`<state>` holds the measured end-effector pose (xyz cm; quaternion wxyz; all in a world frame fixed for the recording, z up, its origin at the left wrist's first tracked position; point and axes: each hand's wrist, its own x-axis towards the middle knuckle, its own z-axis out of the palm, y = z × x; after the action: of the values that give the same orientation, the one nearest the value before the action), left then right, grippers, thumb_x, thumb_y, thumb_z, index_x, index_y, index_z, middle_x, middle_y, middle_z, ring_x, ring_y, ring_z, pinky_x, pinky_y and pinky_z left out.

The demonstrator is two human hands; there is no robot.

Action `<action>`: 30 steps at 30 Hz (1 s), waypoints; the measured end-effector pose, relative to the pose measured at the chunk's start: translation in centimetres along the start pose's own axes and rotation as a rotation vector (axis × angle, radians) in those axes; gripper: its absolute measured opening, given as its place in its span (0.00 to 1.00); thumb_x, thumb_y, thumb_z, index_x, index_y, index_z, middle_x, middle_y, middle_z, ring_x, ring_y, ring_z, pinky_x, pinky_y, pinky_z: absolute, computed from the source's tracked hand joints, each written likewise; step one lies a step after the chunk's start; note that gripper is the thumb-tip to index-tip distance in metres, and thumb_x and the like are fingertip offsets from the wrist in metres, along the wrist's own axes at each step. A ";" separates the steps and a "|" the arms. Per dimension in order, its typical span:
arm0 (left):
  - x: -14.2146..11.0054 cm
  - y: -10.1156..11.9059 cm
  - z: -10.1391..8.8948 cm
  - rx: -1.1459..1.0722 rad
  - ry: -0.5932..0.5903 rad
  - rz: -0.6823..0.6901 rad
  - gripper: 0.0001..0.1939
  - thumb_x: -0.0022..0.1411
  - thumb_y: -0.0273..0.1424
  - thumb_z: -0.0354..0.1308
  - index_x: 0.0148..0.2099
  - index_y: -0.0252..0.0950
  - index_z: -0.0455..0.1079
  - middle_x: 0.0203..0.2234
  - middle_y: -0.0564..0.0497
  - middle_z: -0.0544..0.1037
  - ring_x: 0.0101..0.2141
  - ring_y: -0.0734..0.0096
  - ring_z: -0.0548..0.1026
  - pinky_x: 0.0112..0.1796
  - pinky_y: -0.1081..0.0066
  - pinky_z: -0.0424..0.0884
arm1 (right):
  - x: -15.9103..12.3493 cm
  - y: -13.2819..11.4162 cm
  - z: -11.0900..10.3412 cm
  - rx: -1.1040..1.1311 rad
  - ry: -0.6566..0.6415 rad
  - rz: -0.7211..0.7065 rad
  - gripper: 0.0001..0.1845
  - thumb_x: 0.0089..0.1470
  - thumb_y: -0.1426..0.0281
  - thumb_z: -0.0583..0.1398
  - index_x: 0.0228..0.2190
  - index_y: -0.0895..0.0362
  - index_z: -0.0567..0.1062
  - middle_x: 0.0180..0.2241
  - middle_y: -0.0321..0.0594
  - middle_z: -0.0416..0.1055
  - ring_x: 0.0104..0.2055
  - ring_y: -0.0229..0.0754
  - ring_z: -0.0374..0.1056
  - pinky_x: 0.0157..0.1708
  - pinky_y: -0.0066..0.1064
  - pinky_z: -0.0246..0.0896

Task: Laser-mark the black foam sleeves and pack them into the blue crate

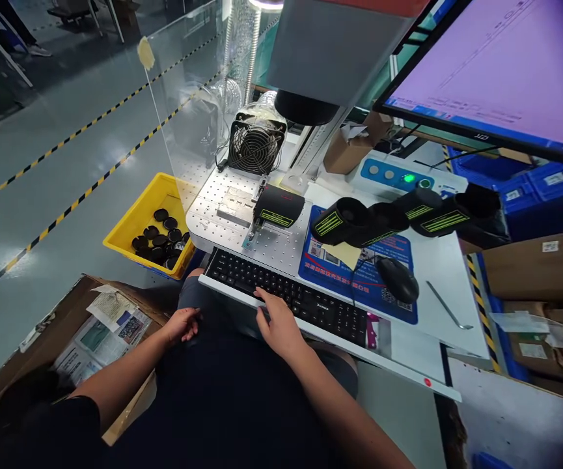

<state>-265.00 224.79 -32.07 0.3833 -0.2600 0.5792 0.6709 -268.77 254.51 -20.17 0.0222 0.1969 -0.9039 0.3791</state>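
My right hand (pixel 281 324) rests at the front edge of a black keyboard (pixel 330 311), fingers stretched out, the index fingertip over the keys. It holds nothing. Over my lap hangs my left hand (pixel 182 325), its fingers loosely curled in with nothing visible in them. Behind the keyboard, a black cylindrical part (pixel 281 206) with green-yellow markings sits sideways on a small fixture (pixel 253 234), on a perforated metal plate (pixel 205 218). A dark round machine head (pixel 305 108) hangs above and behind it.
Several black cylinders (pixel 340 219) lie right of the plate, near a mouse (pixel 397 280) on a blue mat (pixel 320 270). A metal hook tool (pixel 450 306) lies farther right. A yellow bin (pixel 137 251) holds black round caps. A fan (pixel 256 144) and monitor (pixel 496 71) stand behind.
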 end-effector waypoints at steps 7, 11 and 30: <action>0.2 -0.4 -0.1 -0.042 0.021 0.009 0.23 0.59 0.52 0.57 0.36 0.36 0.67 0.12 0.55 0.72 0.08 0.77 0.63 0.11 0.78 0.47 | 0.5 -0.2 -0.9 0.020 0.035 0.008 0.24 0.60 0.72 0.56 0.58 0.51 0.70 0.50 0.46 0.79 0.51 0.53 0.75 0.52 0.52 0.71; 0.2 -0.3 0.1 -0.050 0.025 0.002 0.24 0.58 0.54 0.57 0.36 0.35 0.68 0.11 0.55 0.71 0.08 0.77 0.63 0.11 0.78 0.46 | 2.8 0.5 -3.5 0.022 0.171 0.060 0.20 0.60 0.69 0.57 0.53 0.52 0.73 0.50 0.47 0.78 0.53 0.53 0.73 0.56 0.52 0.67; 0.0 -0.3 -0.2 -0.097 0.005 -0.002 0.27 0.56 0.57 0.57 0.36 0.36 0.68 0.12 0.55 0.72 0.09 0.77 0.64 0.12 0.78 0.46 | 20.2 5.4 -9.9 0.294 0.088 0.324 0.65 0.33 0.61 0.75 0.68 0.55 0.53 0.62 0.56 0.63 0.60 0.57 0.64 0.61 0.52 0.58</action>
<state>-264.81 224.62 -32.28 0.3692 -0.2806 0.5466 0.6973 -290.47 257.98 -13.01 -0.0286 0.0335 -0.8568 0.5137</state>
